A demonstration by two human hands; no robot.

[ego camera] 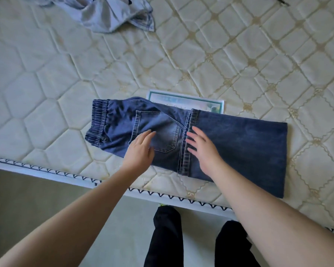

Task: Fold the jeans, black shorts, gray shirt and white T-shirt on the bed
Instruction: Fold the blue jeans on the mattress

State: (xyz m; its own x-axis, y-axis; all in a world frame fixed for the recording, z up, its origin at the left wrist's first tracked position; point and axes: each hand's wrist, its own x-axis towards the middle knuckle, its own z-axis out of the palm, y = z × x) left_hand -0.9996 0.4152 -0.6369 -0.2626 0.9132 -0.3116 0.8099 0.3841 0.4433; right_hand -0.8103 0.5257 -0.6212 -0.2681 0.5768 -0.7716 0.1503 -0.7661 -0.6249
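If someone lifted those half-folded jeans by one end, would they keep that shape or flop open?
Probably flop open: the jeans are soft denim, already creased and puckered around the elastic waistband. The folded-over leg only lies loose under the flat right hand and left hand, so it would likely slide off. Doubled layers suggest some heft for their size.

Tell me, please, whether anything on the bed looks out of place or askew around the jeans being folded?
Yes: a printed sheet lies partly under the far edge of the jeans, an odd thing among laundry. The jeans' elastic waistband end sits crooked and bunched. A gray shirt lies crumpled at the far side. Both hands rest flat on the denim.
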